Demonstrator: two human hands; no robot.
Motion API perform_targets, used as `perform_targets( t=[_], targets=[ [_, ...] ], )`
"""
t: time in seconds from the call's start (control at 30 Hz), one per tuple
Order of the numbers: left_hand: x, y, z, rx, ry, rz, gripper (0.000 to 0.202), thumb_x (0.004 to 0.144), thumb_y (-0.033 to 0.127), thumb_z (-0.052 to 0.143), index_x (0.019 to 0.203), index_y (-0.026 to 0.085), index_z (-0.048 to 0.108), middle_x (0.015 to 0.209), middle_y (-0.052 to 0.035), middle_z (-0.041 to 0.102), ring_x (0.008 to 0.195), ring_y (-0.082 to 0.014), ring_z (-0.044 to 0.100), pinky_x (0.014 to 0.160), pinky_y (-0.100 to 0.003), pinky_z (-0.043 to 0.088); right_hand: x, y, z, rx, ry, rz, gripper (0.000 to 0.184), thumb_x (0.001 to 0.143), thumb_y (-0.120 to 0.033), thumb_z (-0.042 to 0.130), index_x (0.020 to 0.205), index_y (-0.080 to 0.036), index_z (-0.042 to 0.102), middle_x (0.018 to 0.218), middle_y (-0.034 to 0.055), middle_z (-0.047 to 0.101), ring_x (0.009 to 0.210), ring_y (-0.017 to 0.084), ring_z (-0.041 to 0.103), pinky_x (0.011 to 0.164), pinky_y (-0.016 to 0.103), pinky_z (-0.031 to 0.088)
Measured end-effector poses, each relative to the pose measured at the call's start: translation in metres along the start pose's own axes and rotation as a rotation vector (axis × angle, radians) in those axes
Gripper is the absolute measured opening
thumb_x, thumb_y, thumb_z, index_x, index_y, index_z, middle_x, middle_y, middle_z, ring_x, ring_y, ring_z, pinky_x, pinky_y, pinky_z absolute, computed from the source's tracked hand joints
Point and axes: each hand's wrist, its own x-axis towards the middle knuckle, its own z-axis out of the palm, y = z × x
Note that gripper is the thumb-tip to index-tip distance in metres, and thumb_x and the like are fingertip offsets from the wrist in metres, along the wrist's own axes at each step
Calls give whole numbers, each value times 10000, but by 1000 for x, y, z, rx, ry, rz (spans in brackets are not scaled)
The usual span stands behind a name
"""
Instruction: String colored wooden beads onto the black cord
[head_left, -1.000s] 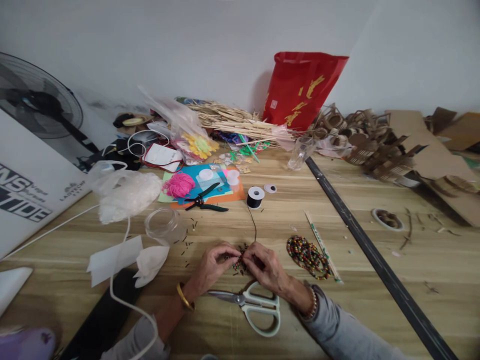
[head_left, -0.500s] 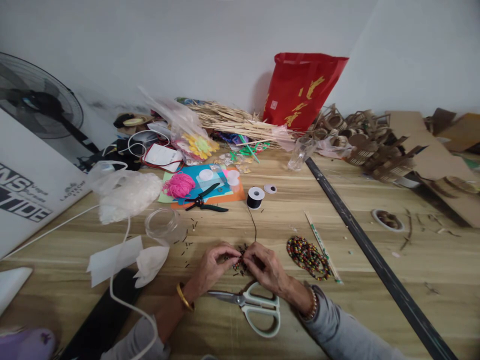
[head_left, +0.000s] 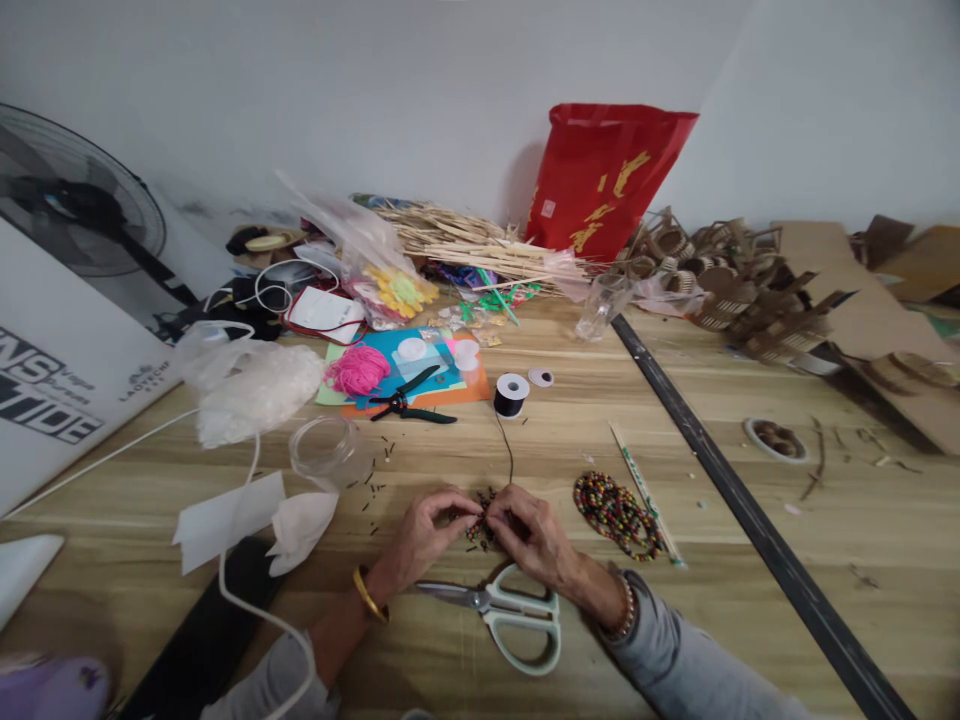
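Note:
Over a small pile of dark and coloured beads, both hands meet with fingertips almost touching. My left hand is closed in a pinch; what sits between its fingertips is too small to make out. My right hand pinches the black cord, which runs down to it from a white-flanged spool. Just below the hands lie scissors with pale green handles, pointing left. To the right rests a coiled string of multicoloured beads, beside a thin patterned stick.
Left of the hands are scattered dark tube beads, a clear jar and white paper pieces. Behind stand pliers, pink yarn and a red bag. A black strip crosses the table at right.

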Motion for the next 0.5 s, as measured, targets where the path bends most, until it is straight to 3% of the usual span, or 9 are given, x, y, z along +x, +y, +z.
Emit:
perform_targets(
  t=[0.5],
  targets=[
    [0, 2, 1, -8, -13, -6, 100, 744, 185, 654, 781, 141, 736, 778, -63, 707, 764, -183, 635, 729, -269, 490, 1, 1, 1, -5, -8, -27, 196, 963, -244, 458, 803, -183, 554, 680, 17, 541, 602, 129, 507, 558, 228, 407]
  ],
)
